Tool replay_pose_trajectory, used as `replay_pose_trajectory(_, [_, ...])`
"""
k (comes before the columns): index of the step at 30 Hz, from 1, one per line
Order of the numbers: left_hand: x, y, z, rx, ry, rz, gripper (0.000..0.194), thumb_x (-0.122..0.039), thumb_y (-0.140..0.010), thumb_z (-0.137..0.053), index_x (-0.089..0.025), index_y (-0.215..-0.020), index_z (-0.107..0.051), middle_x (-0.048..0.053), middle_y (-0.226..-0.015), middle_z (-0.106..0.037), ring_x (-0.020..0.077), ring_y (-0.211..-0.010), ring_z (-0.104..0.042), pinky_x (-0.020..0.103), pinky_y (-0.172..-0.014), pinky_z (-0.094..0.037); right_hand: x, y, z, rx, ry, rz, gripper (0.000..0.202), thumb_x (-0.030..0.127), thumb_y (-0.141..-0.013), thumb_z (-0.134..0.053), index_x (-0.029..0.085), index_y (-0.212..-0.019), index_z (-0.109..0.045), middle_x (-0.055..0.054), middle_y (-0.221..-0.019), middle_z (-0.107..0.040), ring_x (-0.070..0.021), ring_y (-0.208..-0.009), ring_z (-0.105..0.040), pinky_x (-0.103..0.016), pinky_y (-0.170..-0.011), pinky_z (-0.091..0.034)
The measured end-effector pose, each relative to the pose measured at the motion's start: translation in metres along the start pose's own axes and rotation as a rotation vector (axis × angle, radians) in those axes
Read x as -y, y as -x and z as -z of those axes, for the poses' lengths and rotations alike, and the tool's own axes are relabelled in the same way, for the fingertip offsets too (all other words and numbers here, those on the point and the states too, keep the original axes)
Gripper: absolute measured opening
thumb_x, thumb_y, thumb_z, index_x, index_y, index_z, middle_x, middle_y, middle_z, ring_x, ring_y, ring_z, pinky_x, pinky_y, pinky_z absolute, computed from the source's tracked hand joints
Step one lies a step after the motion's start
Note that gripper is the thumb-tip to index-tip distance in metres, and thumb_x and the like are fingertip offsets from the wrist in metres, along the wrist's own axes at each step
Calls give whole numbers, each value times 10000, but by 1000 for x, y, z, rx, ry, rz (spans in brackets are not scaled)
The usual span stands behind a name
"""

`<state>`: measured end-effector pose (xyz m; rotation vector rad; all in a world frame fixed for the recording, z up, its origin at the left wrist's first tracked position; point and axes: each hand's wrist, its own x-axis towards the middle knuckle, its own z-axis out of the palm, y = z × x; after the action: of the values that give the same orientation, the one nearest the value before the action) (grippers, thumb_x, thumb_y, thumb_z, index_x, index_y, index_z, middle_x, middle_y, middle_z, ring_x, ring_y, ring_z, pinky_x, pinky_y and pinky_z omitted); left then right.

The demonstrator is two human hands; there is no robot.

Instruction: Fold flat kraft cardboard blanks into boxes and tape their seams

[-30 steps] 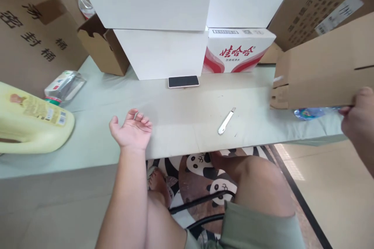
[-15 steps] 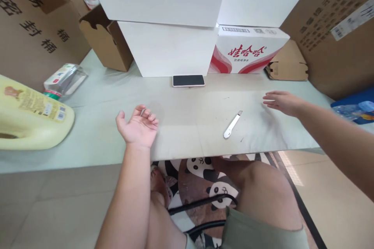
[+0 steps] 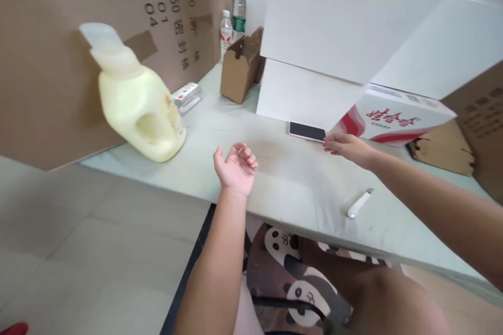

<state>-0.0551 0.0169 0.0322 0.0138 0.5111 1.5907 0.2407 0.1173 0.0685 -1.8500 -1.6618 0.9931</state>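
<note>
My left hand rests palm up near the table's front edge, fingers loosely curled and apart, holding nothing. At the right end of a dark-screened phone is my right hand, palm down with fingers stretched out; whether they touch the phone I cannot tell. The phone lies flat in front of a white box. A white cutter with a short blade lies on the table, nearer the front than my right hand.
A yellow jug stands at the left, by a large cardboard box. Behind are a small open carton, two bottles and a clear container. A red-and-white box and flattened cardboard are at the right.
The view has turned left, bringing the whole jug into sight. My right hand has moved left from beyond the cutter to the phone's right end. My left hand keeps its palm-up pose.
</note>
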Motion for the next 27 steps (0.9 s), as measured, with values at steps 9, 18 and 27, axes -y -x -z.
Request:
replay_pose_trajectory(9, [-33, 1, 10, 14, 111, -9, 447, -517, -915, -373, -191, -732, -618, -1, -642, -436, 99, -488, -413, 236, -476, -321, 158, -86, -147, 89, 328, 442, 254, 154, -804, -659, 176, -1047, -727, -90, -1041, -748, -228, -1028, -692, -407, -999, -525])
replay_pose_trajectory(18, [-44, -17, 15, -83, 93, 5, 430, -467, -897, -362, -177, -671, -585, 3, -593, -442, 95, -450, -397, 242, -476, -300, 258, -151, -172, -97, 658, 475, 488, 227, -895, -367, -119, -1095, -646, -225, -1496, -386, -420, -1363, -448, -448, -1087, -341])
replay_pose_trajectory(27, [-23, -23, 20, -410, -247, -423, 303, -397, -883, -451, -203, -665, -534, 1, -656, -483, 133, -610, -490, 247, -607, -372, 184, -52, -143, -107, 633, 823, 264, 185, -856, -528, 185, -629, -662, -119, -1062, -720, -286, -976, -669, -446, -904, -520])
